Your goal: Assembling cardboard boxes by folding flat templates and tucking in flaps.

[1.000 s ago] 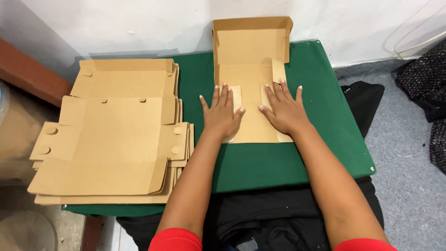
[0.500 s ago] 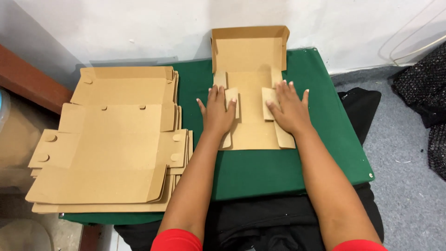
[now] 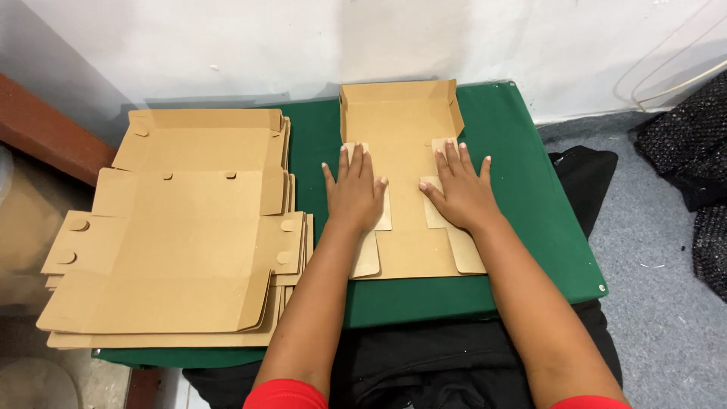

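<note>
Both the left hand (image 3: 354,195) and right hand (image 3: 460,192) lie open, palms flat on the cardboard box blank (image 3: 405,151), pressing its side flaps down on the green table (image 3: 530,204).

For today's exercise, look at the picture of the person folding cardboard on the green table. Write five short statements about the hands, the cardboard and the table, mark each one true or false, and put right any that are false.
1. Both hands lie palm down on the cardboard box blank. True.
2. The left hand holds a pair of scissors. False: it holds nothing and presses flat on a side flap.
3. A stack of flat blanks lies to the person's left. True.
4. The table cover is red. False: it is green.
5. The far panel of the blank stands raised near the wall. True.
6. The right hand rests on the stack. False: it presses the blank's right flap.
</note>
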